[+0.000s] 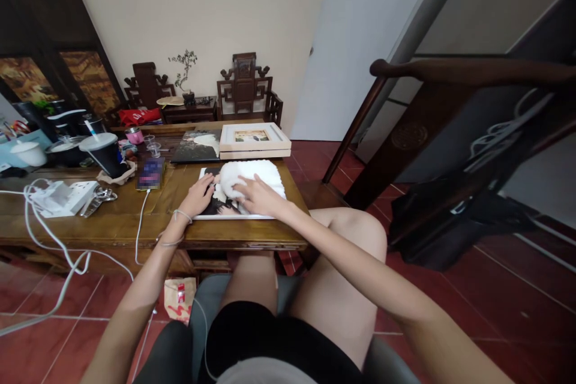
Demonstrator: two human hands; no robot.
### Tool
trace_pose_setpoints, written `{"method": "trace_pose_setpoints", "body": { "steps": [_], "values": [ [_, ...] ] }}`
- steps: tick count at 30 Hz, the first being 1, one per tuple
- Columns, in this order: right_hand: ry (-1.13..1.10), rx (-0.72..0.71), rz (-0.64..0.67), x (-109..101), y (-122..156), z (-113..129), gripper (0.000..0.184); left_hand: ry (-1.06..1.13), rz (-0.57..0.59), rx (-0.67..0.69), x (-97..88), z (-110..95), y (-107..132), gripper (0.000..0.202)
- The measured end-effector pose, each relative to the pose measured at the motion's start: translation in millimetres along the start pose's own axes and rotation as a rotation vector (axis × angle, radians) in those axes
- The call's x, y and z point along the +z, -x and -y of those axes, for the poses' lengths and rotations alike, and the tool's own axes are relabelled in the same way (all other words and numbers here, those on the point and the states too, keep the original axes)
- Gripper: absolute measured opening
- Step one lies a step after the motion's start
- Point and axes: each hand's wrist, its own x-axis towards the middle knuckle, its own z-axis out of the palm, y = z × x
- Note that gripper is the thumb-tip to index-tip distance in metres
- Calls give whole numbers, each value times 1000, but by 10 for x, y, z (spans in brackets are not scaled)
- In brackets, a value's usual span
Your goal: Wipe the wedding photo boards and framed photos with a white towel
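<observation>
under my spread right hand (260, 197), here's the white cloth (266, 170), pressed on the photo panel (220, 206); beside it, my left hand (198, 196) lies flat, gripping nothing, probably to steady the panel.

No legible text, labels or numbers.

Left grip (199, 195) lies palm-down, right grip (257, 195) spread, perhaps slightly bent.
</observation>
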Motion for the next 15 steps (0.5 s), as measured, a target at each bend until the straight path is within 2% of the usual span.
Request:
{"method": "trace_pose_setpoints", "body": {
  "steps": [3, 6, 8, 12, 15],
  "values": [
    [21, 67, -39, 35, -320, -129, 37, -1, -3, -1, 1, 10, -6, 48],
    [27, 67, -53, 103, -376, -59, 40, 0, -4, -5, 1, 18, -12, 48],
    [21, 27, -40, 135, -235, 72, 39, 5, -2, -5, -1, 17, -12, 49],
    [-40, -135, -15, 110, 289, 341, 35, 28, -5, -7, 2, 12, -3, 48],
    [-106, -224, -9, 38, 614, 380, 30, 44, -14, -21, 18, 21, 3, 46]
  ]
}}
